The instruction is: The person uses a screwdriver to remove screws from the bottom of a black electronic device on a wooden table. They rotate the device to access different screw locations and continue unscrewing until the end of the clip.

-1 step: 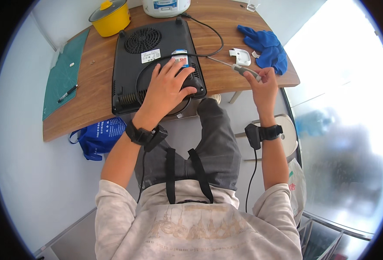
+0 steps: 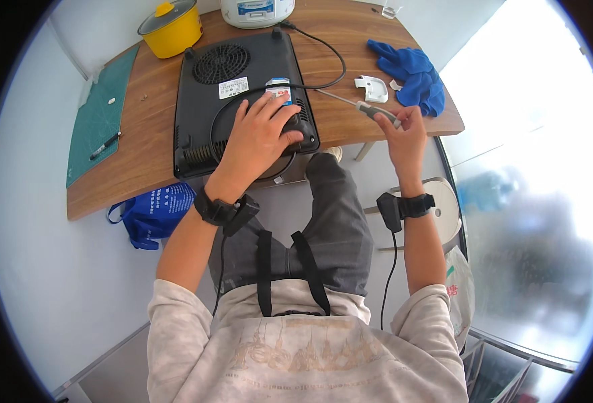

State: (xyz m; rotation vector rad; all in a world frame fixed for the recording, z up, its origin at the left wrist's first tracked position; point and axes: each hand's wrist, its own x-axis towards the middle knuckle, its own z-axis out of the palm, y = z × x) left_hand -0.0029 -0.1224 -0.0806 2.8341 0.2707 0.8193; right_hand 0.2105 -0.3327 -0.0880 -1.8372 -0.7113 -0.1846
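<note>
A black induction cooktop lies underside up on the wooden table, its round fan vent facing upward. My left hand rests on its near right part, fingers spread, partly covering a blue and white label. The cooktop's black power cord loops across its underside and passes by my fingers. My right hand is closed around the grey and white handle of a screwdriver. The long thin shaft points left toward the cooktop's right edge, its tip apart from my left hand.
Beyond the screwdriver are a white plastic part and a crumpled blue cloth. A yellow pot and a white appliance stand at the back. Left lies a green cutting mat with a marker. A blue bag sits below the table.
My right hand and the screwdriver have shifted very slightly to the left. My left hand stays in place on the cooktop.
</note>
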